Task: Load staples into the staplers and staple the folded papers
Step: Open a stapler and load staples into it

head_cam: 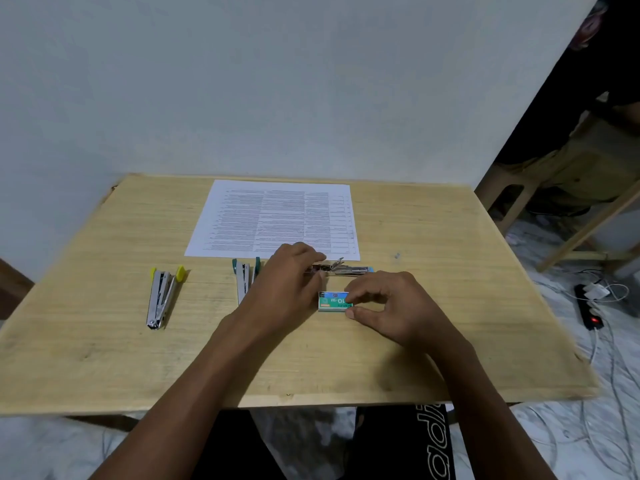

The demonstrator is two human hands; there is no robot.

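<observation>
— Hands?
— The left hand (pixel 287 271) pinches the opened stapler (pixel 346 269) by its end, just below the paper (pixel 277 220). The right hand (pixel 391 303) pinches the staple box (pixel 334 301). Tugged carelessly, the box could spill strips over the worktop (pixel 433 323).
— Obstacles?
— The yellow stapler (pixel 162 296) is well apart; the teal stapler (pixel 244 277) is crowded by the left wrist.

Yellow-tipped stapler (pixel 162 296); teal stapler (pixel 244 277); green staple box (pixel 334 301).

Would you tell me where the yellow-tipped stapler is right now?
In the head view, the yellow-tipped stapler lies on the left of the table, left of the teal stapler.
</observation>
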